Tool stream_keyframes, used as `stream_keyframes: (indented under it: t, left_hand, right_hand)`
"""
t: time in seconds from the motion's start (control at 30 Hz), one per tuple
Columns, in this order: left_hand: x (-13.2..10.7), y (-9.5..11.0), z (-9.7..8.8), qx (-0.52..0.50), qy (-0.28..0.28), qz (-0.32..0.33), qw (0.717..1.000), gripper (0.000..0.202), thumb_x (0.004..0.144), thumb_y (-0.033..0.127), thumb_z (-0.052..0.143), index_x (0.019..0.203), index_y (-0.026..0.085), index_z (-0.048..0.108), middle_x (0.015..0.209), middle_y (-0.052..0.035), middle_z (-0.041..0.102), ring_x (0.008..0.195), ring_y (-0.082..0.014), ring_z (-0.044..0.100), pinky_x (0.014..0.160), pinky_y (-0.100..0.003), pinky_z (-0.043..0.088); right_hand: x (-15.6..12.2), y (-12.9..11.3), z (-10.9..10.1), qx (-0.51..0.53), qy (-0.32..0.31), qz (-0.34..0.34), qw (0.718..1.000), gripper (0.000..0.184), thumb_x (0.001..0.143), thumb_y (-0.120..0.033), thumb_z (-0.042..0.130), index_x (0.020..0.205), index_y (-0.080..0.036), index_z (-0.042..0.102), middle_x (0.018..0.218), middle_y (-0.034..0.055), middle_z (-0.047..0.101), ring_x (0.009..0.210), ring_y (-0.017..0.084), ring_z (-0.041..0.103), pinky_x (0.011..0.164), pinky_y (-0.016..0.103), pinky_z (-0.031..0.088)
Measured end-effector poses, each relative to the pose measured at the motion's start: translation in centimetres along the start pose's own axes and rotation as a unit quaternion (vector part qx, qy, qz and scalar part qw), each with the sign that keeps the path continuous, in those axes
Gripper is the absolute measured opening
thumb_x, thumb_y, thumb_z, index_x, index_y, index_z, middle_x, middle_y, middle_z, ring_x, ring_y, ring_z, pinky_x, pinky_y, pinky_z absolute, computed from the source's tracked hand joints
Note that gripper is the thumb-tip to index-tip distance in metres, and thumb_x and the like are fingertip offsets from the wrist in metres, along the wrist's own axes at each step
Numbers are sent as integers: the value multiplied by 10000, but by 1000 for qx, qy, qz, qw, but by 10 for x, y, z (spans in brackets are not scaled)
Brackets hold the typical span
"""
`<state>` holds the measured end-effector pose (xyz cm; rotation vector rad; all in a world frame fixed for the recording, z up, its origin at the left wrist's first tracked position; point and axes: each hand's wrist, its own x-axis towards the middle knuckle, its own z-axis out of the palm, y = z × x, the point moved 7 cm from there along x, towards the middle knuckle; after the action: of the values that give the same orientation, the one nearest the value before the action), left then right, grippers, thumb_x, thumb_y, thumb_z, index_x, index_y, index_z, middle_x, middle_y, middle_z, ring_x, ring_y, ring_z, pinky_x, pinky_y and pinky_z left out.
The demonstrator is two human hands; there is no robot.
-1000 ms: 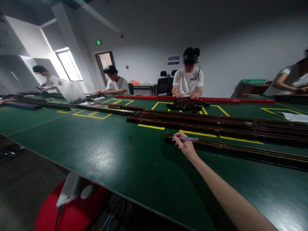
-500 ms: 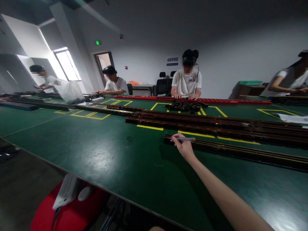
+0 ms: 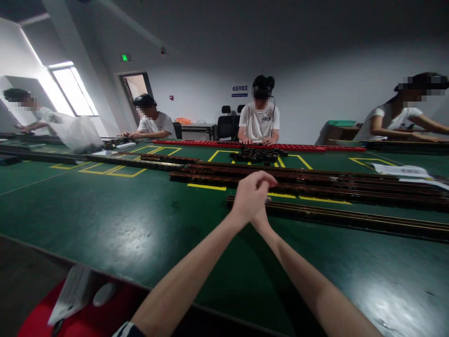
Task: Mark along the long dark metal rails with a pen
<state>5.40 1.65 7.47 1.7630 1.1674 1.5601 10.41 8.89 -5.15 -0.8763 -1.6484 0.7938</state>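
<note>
We see two bare hands close together over a green counter (image 3: pixel 84 206). The left hand (image 3: pixel 249 194) is in front and hides most of the right hand (image 3: pixel 260 217). The left grip has its fingers bent over, pointing to the right, but we cannot tell if it is pinching anything. We cannot tell about the right grip either, since its fingers are hidden. A small round tip (image 3: pixel 268 199) pokes out just beside the hands, and we cannot make out the rest of that thing. The near bars (image 3: pixel 351 219) are long and dark, and they lie flat on the counter, just behind the hands. They run long ways from left to right, with the right end out past the edge of our view. A little of their left end peeks out on the left side of the hands, so most of their length goes off to the right. The right hand looks nearer to them, but we cannot tell if it touches them. Behind them is some yellow tape (image 3: pixel 206 186), and past that more dark bars (image 3: pixel 315 184) lie nearly the same way.
</note>
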Motion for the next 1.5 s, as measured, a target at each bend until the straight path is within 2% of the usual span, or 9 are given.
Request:
stream_keyframes:
  t: [0.1,0.2,0.27,0.37,0.47,0.63,0.93,1.5]
  left_hand:
    - [13,-67,-45,126,108,-58,984,274,821,38,423,743,168,650,839,-37,692,857,-174,640,870,-315,496]
    - [3,-120,-74,203,173,-113,957,270,865,73,406,857,172,657,971,-71,681,984,-206,618,938,-363,468]
    - [-6,-144,-79,229,161,-130,951,269,895,114,401,927,178,661,1023,-87,675,1037,-223,603,955,-390,461]
    - [-11,-162,-76,250,135,-113,952,306,901,113,384,1007,195,659,1103,-85,658,1096,-211,584,993,-387,445]
    - [-11,-169,-64,253,84,-104,958,353,896,108,357,1039,198,667,1119,-73,661,1112,-198,582,1017,-369,439]
    - [-11,-166,-49,251,4,-88,964,404,875,96,335,1104,165,662,1191,-86,643,1139,-203,578,1053,-364,424]
    - [-12,-168,-52,258,-3,-105,960,429,815,37,392,1108,188,667,1189,-72,650,1145,-196,585,1085,-375,412]
    - [-17,-169,-50,251,-47,-112,960,428,791,11,446,1155,160,613,1233,-106,595,1193,-220,543,1056,-385,431]
  right_hand:
    - [-1,-2,3,3,-15,-12,1000,212,809,-421,519,741,-221,543,658,37,631,614,195,596,616,331,488]
    - [-2,-4,2,-9,-16,-9,1000,202,822,-418,518,761,-227,545,677,38,648,627,198,614,631,335,490]
    - [-2,-4,1,-15,-12,-9,1000,190,829,-408,513,771,-228,541,687,41,655,633,201,619,639,343,493]
    - [-2,-4,1,-26,-10,-7,1000,181,832,-402,514,783,-230,538,697,47,667,638,206,625,631,348,494]
    - [-2,-3,0,-30,-9,-1,1000,178,834,-400,516,789,-229,534,700,53,677,637,205,627,626,347,496]
    - [-3,-5,-1,-26,3,-2,1000,181,837,-400,504,782,-228,519,699,49,676,626,196,625,639,343,496]
    - [-5,-4,-6,-31,30,3,999,176,844,-393,497,777,-231,506,687,40,667,641,198,639,648,337,494]
    - [-5,-1,-5,-24,10,7,1000,241,850,-464,510,791,-232,522,729,65,679,668,219,651,655,358,512]
